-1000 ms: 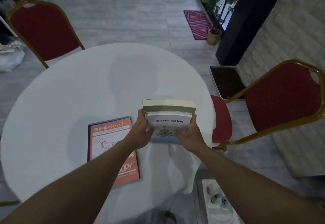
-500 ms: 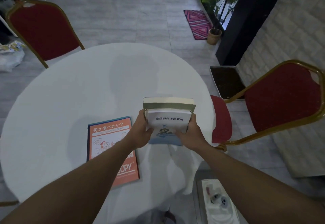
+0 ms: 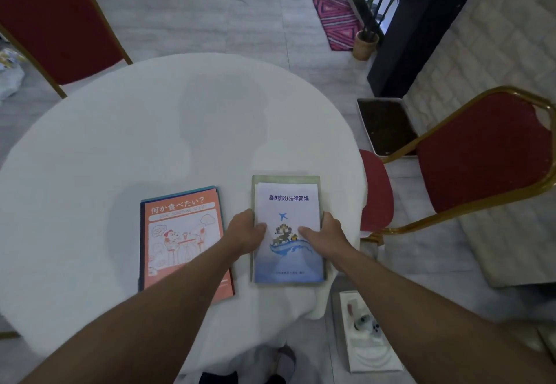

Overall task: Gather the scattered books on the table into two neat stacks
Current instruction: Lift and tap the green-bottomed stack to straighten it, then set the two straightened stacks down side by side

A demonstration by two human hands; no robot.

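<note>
Books lie in two stacks on a round table covered by a white cloth (image 3: 120, 148), both near the edge closest to the person. The right stack has a white-and-blue booklet (image 3: 287, 203) with a plane and a wave drawing on top of a wider grey-green book (image 3: 320, 182) whose border shows along the far and side edges. Its long axis runs away from the person, title at the far end, reading upright from the wearer's side. The left hand (image 3: 245, 231) grips the stack's left edge, thumb laid on the cover; the right hand (image 3: 326, 233) grips the right edge the same way. Fingers beneath are hidden, so how far they curl under cannot be told.

Just to the left, apart from the first stack, an orange book (image 3: 180, 233) rests on a darker book (image 3: 216, 188) showing only as a thin blue margin. It points the same way, slightly rotated. The left forearm covers its near right corner.

Two red chairs with gold frames stand around the table, one far left (image 3: 57, 28), one right (image 3: 481, 154).
</note>
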